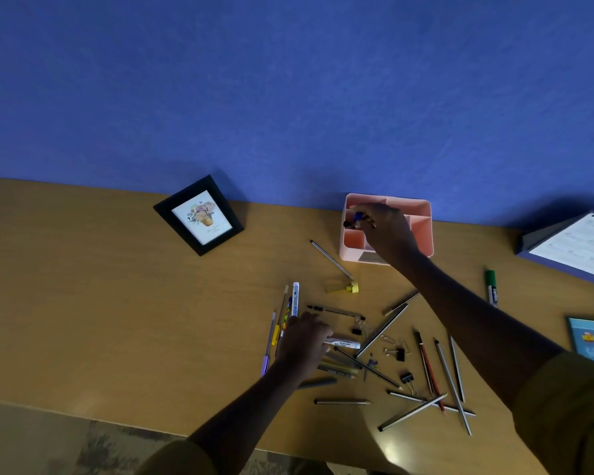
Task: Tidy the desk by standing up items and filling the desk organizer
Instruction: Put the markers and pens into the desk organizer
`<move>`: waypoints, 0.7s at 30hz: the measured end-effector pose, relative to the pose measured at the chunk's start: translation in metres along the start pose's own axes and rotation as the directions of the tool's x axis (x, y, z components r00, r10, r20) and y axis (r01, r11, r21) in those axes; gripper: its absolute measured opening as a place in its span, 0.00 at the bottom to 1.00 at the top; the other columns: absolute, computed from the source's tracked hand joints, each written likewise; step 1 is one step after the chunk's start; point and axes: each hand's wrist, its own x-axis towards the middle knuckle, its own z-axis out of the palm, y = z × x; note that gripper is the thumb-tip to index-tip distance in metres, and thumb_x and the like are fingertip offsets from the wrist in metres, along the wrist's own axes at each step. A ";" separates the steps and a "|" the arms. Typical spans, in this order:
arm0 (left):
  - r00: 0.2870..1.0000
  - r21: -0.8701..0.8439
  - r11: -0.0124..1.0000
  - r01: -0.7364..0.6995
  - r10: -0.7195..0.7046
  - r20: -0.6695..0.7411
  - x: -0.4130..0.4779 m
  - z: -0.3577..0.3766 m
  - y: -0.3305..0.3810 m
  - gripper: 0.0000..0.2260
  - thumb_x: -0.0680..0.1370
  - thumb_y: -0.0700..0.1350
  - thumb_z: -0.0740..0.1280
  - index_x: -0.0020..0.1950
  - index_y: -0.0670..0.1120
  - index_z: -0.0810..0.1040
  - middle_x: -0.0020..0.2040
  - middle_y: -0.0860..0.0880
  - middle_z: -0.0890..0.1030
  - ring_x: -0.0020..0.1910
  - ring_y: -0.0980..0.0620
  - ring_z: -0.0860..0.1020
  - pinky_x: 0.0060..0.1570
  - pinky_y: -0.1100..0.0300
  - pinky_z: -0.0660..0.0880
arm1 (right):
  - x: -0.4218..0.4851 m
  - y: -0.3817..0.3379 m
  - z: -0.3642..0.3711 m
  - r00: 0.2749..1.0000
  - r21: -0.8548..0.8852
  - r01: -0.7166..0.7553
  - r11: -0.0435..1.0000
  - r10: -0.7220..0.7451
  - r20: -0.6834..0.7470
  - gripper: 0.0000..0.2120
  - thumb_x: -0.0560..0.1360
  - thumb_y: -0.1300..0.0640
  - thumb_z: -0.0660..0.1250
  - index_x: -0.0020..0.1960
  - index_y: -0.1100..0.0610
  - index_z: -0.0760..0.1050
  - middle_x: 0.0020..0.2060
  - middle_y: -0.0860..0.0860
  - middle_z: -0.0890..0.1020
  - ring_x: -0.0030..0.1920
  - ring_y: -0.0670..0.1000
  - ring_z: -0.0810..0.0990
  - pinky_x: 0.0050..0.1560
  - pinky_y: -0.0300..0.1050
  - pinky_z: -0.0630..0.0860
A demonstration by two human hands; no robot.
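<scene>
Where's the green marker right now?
Head view: the green-capped marker lies flat on the wooden desk, right side, just in front of the spiral desk calendar.

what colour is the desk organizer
The organizer is pale pink; the head view shows it.

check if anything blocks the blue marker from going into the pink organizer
Nothing visible does. The right hand holds the blue marker just above the pink organizer and its open compartments; the hand hides part of them.
</scene>
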 end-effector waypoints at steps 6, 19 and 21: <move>1.000 0.027 1.000 -0.013 0.013 0.020 0.006 0.002 -0.001 0.10 0.80 0.48 0.72 0.61 0.50 0.85 0.57 0.51 0.83 0.60 0.48 0.77 0.63 0.48 0.72 | -0.005 -0.001 0.001 1.000 0.039 0.008 0.999 -0.008 0.014 0.17 0.81 0.63 0.72 0.69 0.57 0.80 0.61 0.54 0.87 0.56 0.58 0.89 0.56 0.50 0.84; 0.996 -0.067 0.997 -0.041 0.035 -0.088 0.011 0.000 -0.002 0.04 0.80 0.47 0.72 0.50 0.49 0.86 0.47 0.51 0.83 0.49 0.51 0.80 0.55 0.52 0.76 | -0.094 -0.007 -0.009 0.996 0.224 -0.035 0.974 0.051 -0.068 0.22 0.78 0.61 0.76 0.70 0.54 0.76 0.66 0.52 0.83 0.65 0.57 0.84 0.63 0.66 0.82; 0.995 -0.110 0.994 -0.025 0.015 -0.094 0.013 -0.003 -0.002 0.04 0.79 0.48 0.73 0.47 0.49 0.85 0.45 0.51 0.83 0.46 0.51 0.80 0.50 0.54 0.77 | -0.113 -0.007 -0.010 0.997 0.273 -0.042 0.961 0.058 -0.053 0.20 0.79 0.62 0.75 0.68 0.53 0.77 0.64 0.51 0.84 0.65 0.54 0.84 0.61 0.60 0.85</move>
